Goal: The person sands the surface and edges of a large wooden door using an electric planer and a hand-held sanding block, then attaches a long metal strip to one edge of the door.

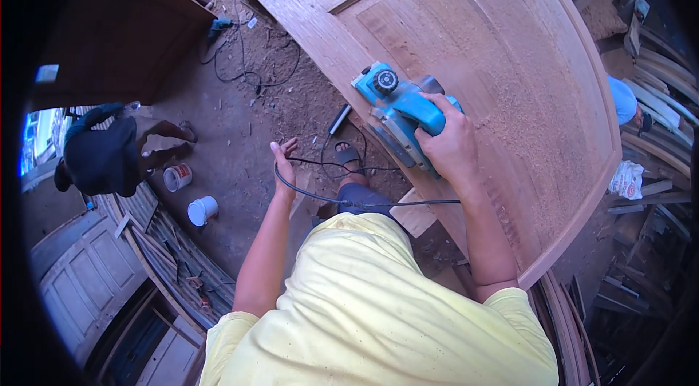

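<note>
Item one: our right hand [449, 144], closed around the handle of a blue electric planer [400, 113]. We hold the planer flat on a large wooden door panel [510, 58], close to the panel's near long edge. A black round knob sits at the planer's front end, pointing away from us

Item two: our left hand [284, 162], held out over the dirt floor [240, 138] to the left of the panel, fingers loosely curled with the black power cord [313, 193] looped through them. We see the cord run from that hand across our body toward the right forearm

Item three: the door panel itself, pale raw wood, its surface dusted with fine shavings, thickest toward the right side

Item four: our foot in a dark sandal [348, 157], planted on the floor just beside the panel's edge, between the two hands

Item five: two small tubs on the floor to the left, one with a red band [177, 177], one white [202, 210]

Item six: another person in dark clothing [102, 153], bent over well to our left

Item seven: finished panelled doors [87, 277] lying at lower left, and stacked timber [655, 95] along the right
</note>
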Available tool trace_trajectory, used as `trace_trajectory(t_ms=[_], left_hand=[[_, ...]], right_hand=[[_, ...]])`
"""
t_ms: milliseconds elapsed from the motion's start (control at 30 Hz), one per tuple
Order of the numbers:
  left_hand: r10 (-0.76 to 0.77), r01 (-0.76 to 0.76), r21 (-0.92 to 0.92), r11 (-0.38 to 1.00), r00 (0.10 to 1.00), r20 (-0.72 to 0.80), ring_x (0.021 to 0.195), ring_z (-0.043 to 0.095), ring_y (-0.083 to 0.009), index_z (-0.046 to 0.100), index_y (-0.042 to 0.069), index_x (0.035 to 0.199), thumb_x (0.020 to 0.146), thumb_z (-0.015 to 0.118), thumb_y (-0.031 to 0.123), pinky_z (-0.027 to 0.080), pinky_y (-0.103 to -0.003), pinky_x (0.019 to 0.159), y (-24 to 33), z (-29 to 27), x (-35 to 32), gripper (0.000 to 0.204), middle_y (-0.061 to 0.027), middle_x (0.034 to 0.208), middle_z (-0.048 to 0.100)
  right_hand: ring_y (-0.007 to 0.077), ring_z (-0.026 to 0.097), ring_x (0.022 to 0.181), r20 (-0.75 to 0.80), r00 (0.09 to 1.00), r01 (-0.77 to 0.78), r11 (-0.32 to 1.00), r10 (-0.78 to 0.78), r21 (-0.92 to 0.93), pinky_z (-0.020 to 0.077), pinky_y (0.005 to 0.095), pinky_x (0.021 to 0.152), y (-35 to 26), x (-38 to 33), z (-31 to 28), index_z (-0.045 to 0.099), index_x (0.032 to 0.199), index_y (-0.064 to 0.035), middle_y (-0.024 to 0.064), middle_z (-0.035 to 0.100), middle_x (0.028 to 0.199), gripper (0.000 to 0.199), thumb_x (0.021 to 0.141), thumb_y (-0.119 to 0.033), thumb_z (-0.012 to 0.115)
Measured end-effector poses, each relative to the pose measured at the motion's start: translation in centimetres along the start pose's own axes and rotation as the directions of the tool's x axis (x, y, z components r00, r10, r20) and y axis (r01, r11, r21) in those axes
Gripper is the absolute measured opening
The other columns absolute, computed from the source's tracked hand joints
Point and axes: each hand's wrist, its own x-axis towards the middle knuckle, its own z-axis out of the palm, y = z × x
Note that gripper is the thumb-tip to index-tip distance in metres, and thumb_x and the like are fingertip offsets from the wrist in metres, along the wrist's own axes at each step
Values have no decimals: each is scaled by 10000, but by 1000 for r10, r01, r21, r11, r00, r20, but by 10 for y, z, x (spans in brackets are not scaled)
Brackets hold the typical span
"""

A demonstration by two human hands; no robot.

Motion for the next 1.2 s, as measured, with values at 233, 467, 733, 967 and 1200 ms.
trace_trajectory(t_ms=[233, 467, 733, 967, 1200], left_hand=[[-44, 43, 67, 997, 999, 6, 1452, 513, -306, 668, 89, 1474, 1099, 99, 742, 214, -511, 1298, 7, -36, 32, 943, -183, 1442, 683], [-85, 83, 91, 992, 996, 16, 1396, 539, -317, 659, 140, 1497, 1099, 95, 745, 290, -503, 1238, 17, -46, 53, 918, -185, 1430, 684], [-147, 143, 54, 988, 986, 73, 1467, 498, -356, 612, 139, 1534, 1087, 96, 757, 360, -593, 1211, 36, -52, 77, 920, -208, 1481, 639], [-196, 192, 45, 980, 977, 85, 1342, 587, -316, 626, 103, 1517, 1112, 151, 724, 468, -513, 1099, 62, -60, 114, 880, -199, 1409, 679], [-158, 153, 61, 986, 984, 81, 1216, 623, -265, 644, 125, 1508, 1110, 172, 731, 497, -411, 977, 85, -74, 169, 865, -164, 1332, 716]], right_hand=[[482, 737, 976, 16, 1000, 26, 1000, -26, 15, 596, 555, 854, -29, 43, 23, 695, 1335, -152, 262, 763, 1024, 549, 798, -117, 806], [483, 741, 952, 39, 998, 39, 999, -39, 4, 597, 562, 839, -61, 93, 48, 689, 1349, -148, 262, 765, 1007, 552, 807, -133, 793], [469, 752, 930, 42, 998, 46, 999, -45, -18, 603, 554, 834, -94, 143, 74, 693, 1355, -138, 269, 767, 985, 555, 809, -148, 793], [464, 754, 935, 46, 999, 26, 999, -24, -42, 602, 554, 848, -117, 182, 95, 697, 1351, -144, 266, 768, 975, 543, 817, -164, 793], [471, 745, 1009, 57, 998, 11, 999, -8, -52, 595, 557, 896, -151, 225, 113, 696, 1351, -132, 267, 770, 1033, 539, 822, -164, 796]])
